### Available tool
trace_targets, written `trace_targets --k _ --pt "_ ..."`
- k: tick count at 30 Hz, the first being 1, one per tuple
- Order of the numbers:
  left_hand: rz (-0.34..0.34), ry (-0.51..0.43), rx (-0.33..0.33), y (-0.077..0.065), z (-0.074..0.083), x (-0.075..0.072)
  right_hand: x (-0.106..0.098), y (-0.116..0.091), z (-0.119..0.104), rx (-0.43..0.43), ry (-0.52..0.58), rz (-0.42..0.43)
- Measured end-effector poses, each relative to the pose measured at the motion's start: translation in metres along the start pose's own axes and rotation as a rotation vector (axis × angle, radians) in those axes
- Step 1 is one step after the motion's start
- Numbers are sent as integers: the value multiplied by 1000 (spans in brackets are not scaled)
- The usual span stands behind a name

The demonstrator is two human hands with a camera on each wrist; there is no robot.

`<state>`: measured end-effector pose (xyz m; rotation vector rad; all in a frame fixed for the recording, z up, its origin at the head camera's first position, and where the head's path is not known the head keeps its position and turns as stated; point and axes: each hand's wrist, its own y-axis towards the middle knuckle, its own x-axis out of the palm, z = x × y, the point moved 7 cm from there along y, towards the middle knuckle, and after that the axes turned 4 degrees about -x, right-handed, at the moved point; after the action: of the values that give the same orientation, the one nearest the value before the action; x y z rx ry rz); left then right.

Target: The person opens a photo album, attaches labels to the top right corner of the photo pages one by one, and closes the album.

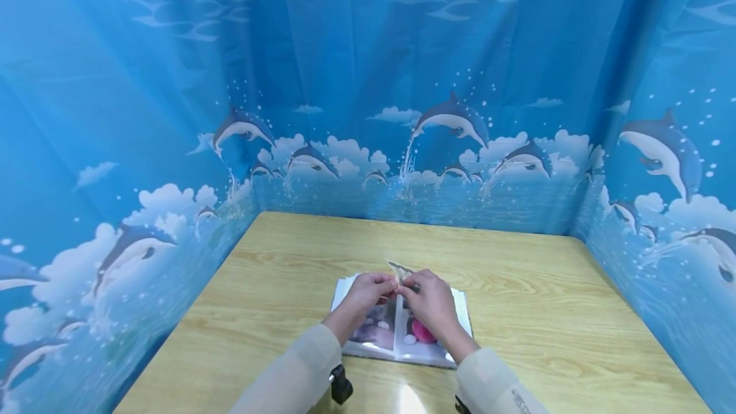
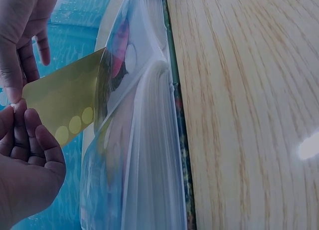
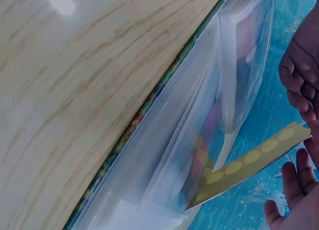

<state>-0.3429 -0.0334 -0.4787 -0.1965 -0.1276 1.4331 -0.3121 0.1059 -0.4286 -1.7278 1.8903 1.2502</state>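
Two hands meet at one thin, flat, gold-yellow card point(image 2: 62, 90) printed with a row of paler ovals along one edge. It slants up and away from the clear plastic page sleeves of a thick, white-leaved photo album point(image 1: 422, 354) with a dark mottled cover edge. The card's far end runs against a sleeve; whether it sits inside the pocket or behind it, I cannot tell.

The left hand point(image 1: 368, 291) pinches near the card's free corner, its thumb and forefinger brought together and the other fingers loosely bent. The right hand point(image 1: 432, 299) pinches just beside it, fingertips almost touching the left's, its remaining fingers held away from the card. Exactly what each thumb covers is hidden. Gripping at the corner, both hands probably leave the rest of the card uncreased, and two pinches seem to give finer control than one.

The album lies spread flat on a pale wood-grain table point(image 1: 276, 286), directly below the hands, likely so that both pages are within reach. A round pink shape point(image 1: 423, 332) shows in the picture on the right page, beneath the right wrist.
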Motion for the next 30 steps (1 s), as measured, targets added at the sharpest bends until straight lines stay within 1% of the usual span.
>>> trace_targets --k 6,10,18,23,30 --pt "-3 11 -7 0 -1 1 1 0 1 54 45 -6" --pt "-4 19 1 0 -1 0 1 -1 0 43 35 1" --pt "-10 20 35 -2 1 2 0 -2 -4 -32 -14 44" --pt "-5 26 34 -2 1 2 0 -2 -4 -42 -25 56" --pt "-4 19 59 -1 0 1 -1 -3 -2 -37 -32 72"
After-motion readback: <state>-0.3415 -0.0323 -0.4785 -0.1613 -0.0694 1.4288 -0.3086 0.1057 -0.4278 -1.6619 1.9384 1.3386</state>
